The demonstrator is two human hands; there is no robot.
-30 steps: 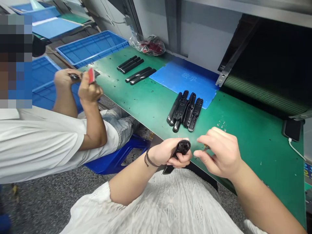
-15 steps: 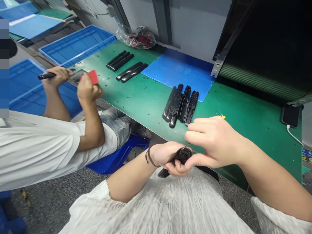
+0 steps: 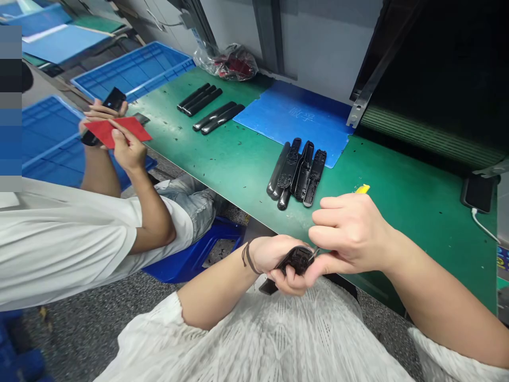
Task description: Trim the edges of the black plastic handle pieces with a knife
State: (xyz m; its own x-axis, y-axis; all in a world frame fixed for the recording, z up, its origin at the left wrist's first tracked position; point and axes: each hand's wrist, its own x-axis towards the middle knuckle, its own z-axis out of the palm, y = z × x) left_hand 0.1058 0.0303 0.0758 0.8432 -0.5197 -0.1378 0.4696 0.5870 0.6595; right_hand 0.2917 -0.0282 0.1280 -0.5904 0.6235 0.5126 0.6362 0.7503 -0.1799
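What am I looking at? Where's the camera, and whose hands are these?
The camera is worn on a person's head and looks down at their own hands; no machine is involved. The left hand grasps a black plastic casing. The right hand holds a thin tool with a yellow handle, its tip at the casing. More black casings lie on the green bench mat, beside and partly on a blue sheet. The person at left is a co-worker, holding a red sheet.
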